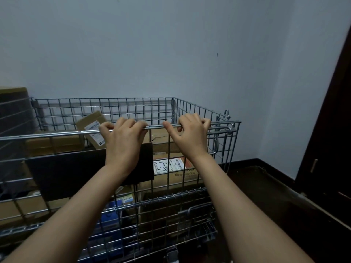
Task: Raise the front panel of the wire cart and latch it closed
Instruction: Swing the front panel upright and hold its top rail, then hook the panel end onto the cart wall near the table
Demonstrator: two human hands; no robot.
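The wire cart (106, 109) stands against a pale wall, filled with cardboard boxes. Its front panel (163, 179) is upright, with its top rail level with the cart's side walls. My left hand (121, 141) is curled over that top rail near the middle. My right hand (190, 135) grips the same rail a little to the right. A metal latch loop (228, 130) sits at the panel's right end by the corner post, with a hook (226, 112) just above it. Whether the latch is engaged I cannot tell.
Cardboard boxes with shipping labels (169, 166) and a dark flat board (76, 171) fill the cart. A hinged lower wire section (171, 211) sits below the panel. A dark wooden door (330, 130) stands at the right, dark floor (266, 186) beside the cart. A box (13, 95) is at left.
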